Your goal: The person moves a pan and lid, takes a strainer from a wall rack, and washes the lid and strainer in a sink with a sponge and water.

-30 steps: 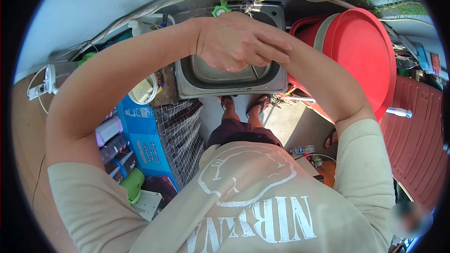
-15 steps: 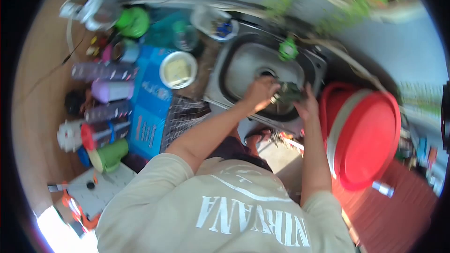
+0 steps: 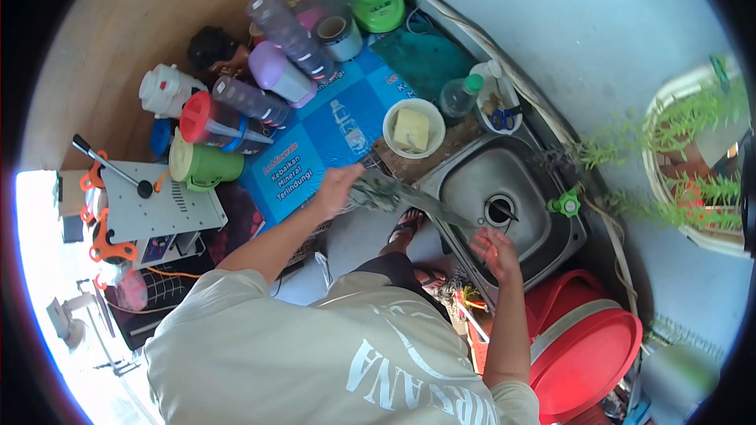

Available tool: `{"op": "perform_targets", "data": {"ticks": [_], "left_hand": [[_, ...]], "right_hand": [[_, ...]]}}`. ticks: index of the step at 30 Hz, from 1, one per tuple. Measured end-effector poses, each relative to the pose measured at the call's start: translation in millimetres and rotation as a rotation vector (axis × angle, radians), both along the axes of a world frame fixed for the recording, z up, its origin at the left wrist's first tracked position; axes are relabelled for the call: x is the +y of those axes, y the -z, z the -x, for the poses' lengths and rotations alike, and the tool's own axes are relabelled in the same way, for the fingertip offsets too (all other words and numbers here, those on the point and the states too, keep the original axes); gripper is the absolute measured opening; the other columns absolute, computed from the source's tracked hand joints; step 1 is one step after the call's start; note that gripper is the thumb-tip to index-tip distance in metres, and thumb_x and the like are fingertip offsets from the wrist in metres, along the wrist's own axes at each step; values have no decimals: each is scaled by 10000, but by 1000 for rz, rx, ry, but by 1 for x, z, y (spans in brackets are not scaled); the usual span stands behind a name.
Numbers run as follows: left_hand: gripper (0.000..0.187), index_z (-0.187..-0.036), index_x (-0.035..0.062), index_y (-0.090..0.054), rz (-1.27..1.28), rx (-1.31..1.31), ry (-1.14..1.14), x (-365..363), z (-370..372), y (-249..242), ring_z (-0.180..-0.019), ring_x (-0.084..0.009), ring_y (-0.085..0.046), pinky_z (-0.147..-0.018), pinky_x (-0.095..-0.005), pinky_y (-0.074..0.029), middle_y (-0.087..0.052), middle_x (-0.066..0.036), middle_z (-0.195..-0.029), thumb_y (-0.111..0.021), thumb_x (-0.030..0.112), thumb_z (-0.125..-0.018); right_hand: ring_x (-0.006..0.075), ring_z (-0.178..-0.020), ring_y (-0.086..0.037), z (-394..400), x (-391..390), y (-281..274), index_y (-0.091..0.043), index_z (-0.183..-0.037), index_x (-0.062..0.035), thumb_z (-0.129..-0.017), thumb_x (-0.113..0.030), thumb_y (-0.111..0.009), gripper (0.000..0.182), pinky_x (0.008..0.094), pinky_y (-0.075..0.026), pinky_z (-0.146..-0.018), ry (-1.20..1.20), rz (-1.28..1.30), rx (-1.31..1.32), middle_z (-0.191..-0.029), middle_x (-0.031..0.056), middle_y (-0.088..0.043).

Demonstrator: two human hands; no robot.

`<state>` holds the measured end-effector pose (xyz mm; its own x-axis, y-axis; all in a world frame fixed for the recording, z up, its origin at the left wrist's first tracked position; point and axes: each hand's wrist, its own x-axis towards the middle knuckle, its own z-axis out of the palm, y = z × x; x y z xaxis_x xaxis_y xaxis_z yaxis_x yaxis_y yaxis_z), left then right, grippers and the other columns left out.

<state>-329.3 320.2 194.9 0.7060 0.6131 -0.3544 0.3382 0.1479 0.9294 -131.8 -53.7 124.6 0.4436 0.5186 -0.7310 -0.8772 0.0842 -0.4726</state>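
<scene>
A grey-green cloth (image 3: 402, 195), blurred by motion, stretches between my hands in front of the sink's near edge. My left hand (image 3: 339, 189) is closed around its bunched left end, above the floor beside the blue-covered table. At the sink's front rim, my right hand (image 3: 496, 253) has its palm turned up and its fingers apart. The cloth's far end reaches those fingertips, and no firm grip on it shows. The metal sink (image 3: 465, 181) lies beyond, its round drain (image 3: 501, 209) in view.
A white bowl with a pale yellow block (image 3: 411, 129) stands left of the sink, near a green-capped bottle (image 3: 461, 96). A green tap handle (image 3: 564, 203) rises at the sink's right. Red tubs (image 3: 587, 354) stand close to my right arm. Bottles and jugs (image 3: 281, 73) line the table's back.
The cloth was bunched between both hands over the sink; now it is drawn out long. My left hand has moved left, away from the basin. The view has turned left.
</scene>
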Motion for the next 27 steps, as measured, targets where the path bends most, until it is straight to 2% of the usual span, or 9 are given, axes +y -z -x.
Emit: {"op": "perform_targets", "data": {"ticks": [4, 6, 9, 10, 12, 15, 22, 24, 27], "left_hand": [[388, -919, -15, -703, -151, 63, -317, 78, 46, -3, -686, -68, -476, -617, -292, -414, -606, 26, -763, -537, 331, -973], [402, -954, -3, -704, -288, 128, -375, 101, 52, -16, -669, -72, -452, -605, -285, -395, -599, 22, -767, -535, 361, -969], [420, -1046, -13, -685, -314, 276, -392, 125, 61, 13, -635, -89, -429, -605, -293, -388, -587, -4, -742, -555, 374, -949], [420, -1046, -13, -685, -304, 279, -351, 123, 62, 19, -635, -89, -429, -605, -293, -388, -587, -4, -742, -555, 374, -949], [429, -1171, -24, -626, -540, 583, -150, 120, 68, 25, -993, -195, -625, -861, -331, -486, -656, -126, -1127, -591, 330, -930], [368, -1173, -18, -614, -870, 461, 88, 86, 53, 21, -1080, -279, -615, -936, -365, -462, -611, -188, -1231, -639, 210, -886], [286, -1120, -9, -628, -1099, 131, 474, 24, -42, -36, -1080, -386, -587, -970, -424, -439, -623, -206, -1180, -625, 75, -847], [278, -1099, -2, -639, -1170, -41, 515, 15, -75, -49, -1065, -376, -597, -963, -452, -439, -635, -202, -1152, -641, 48, -825], [259, -1062, 1, -650, -1165, -154, 545, 2, -116, -67, -1043, -370, -607, -957, -465, -441, -644, -203, -1123, -652, 26, -804]], "right_hand": [[205, -917, -609, -4, 14, 25, -583, -1021, -30, -930, -188, -603, 184, 413, -543, -855, -184, 218, -130, -1002, 98, -614], [271, -848, -654, -4, -7, 78, -641, -895, -11, -852, -258, -668, 252, 392, -541, -826, -506, 787, -507, -868, 144, -668], [357, -927, -661, 8, -46, 123, -659, -859, 58, -743, -290, -676, 367, 406, -512, -887, -625, 1187, -755, -930, 249, -673], [357, -927, -661, 13, -57, 139, -659, -859, 58, -743, -290, -676, 367, 406, -512, -887, -605, 1212, -722, -930, 249, -673], [396, -1024, -626, 23, -68, 162, -666, -923, 64, -719, -287, -676, 406, 434, -500, -909, -783, 1326, -642, -992, 284, -653], [388, -1069, -613, 30, -50, 136, -668, -971, 68, -729, -255, -671, 404, 437, -500, -917, -712, 1306, -493, -1057, 285, -640], [382, -1132, -584, 27, -36, 152, -662, -1077, 25, -766, -224, -633, 400, 452, -486, -948, -438, 1495, -422, -1152, 273, -614], [376, -1141, -580, 19, -39, 145, -671, -1064, 0, -778, -222, -625, 365, 453, -480, -956, -645, 1323, -261, -1167, 246, -618], [369, -1122, -595, 22, -39, 146, -682, -1031, -10, -786, -220, -590, 335, 445, -492, -927, -626, 1348, -254, -1123, 227, -644]]}}
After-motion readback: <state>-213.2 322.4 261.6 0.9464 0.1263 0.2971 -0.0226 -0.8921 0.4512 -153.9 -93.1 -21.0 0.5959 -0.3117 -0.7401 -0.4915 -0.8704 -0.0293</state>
